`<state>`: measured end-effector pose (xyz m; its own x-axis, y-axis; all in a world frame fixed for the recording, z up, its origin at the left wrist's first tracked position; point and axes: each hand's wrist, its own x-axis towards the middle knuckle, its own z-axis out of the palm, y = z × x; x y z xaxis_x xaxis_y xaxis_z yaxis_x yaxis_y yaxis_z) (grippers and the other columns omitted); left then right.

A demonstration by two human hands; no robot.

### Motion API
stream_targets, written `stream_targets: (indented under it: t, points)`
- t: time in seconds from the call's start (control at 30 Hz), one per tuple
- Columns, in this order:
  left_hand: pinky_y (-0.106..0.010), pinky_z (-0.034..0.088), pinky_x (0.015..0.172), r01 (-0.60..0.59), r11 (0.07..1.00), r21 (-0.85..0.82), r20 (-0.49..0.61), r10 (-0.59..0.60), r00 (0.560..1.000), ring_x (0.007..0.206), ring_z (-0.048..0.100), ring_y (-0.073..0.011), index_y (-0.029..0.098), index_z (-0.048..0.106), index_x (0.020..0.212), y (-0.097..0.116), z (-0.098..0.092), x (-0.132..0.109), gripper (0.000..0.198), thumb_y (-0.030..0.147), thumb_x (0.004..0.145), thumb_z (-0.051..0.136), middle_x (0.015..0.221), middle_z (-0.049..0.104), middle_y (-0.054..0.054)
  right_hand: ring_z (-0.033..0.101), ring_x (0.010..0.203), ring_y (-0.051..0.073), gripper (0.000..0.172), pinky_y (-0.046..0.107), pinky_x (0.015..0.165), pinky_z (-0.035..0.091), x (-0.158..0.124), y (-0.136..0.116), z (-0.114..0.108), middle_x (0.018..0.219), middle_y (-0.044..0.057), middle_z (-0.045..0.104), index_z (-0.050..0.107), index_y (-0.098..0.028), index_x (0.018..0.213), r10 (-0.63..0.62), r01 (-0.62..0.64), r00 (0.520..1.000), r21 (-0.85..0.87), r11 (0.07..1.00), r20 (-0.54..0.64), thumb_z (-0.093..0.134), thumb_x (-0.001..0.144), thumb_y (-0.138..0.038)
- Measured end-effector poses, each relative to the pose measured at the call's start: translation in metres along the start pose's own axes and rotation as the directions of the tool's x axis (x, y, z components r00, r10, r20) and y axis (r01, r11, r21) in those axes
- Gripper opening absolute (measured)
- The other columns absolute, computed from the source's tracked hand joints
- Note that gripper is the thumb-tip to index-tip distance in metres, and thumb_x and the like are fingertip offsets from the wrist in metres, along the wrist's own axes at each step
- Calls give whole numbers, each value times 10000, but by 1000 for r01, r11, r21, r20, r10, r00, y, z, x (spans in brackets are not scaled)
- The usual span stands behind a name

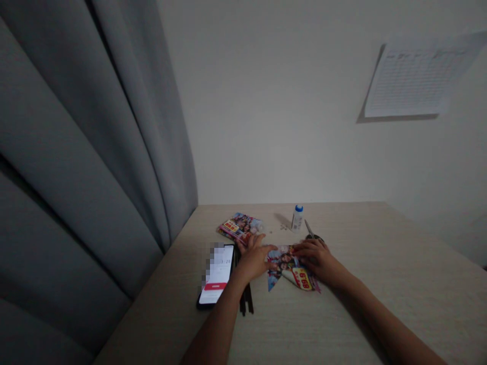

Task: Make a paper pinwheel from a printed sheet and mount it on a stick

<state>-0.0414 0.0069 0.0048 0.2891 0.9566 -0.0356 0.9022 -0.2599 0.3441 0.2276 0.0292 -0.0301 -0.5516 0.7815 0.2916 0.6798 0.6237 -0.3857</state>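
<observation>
A folded piece of colourful printed paper (294, 274) lies on the pale wooden table (342, 314). My left hand (255, 258) rests flat on its left edge, fingers spread. My right hand (317, 257) presses down on its upper right part with fingers curled forward. Both hands touch the paper and neither lifts it.
A lit phone (217, 276) lies left of my left arm, with dark sticks (245, 299) beside it. More printed paper (240, 227), a small white bottle with a blue cap (297, 217) and scissors (311, 232) sit behind my hands. A grey curtain (87, 167) hangs left; a printed sheet (414, 76) is on the wall.
</observation>
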Motion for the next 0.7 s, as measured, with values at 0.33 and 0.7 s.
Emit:
stream_targets:
  t: [0.33,0.7]
  points:
    - [-808,-31,1071,85,994,66,-210,-70,975,1452,239,-372,345,671,1160,0,7,3,310,476,881,644,1490,446,-79,539,1113,282,249,549,1088,272,1,-3,-4,1072,58,700,749,-364,1107,89,-87,996,-101,991,16,613,900,-352]
    - [-787,-107,1078,38,995,-90,-166,-53,985,1437,267,-368,366,741,1094,6,10,4,303,539,905,578,1445,532,-40,525,1171,292,199,626,1141,110,0,-14,-10,990,43,692,747,-334,1024,148,-139,987,-129,982,63,631,875,-397]
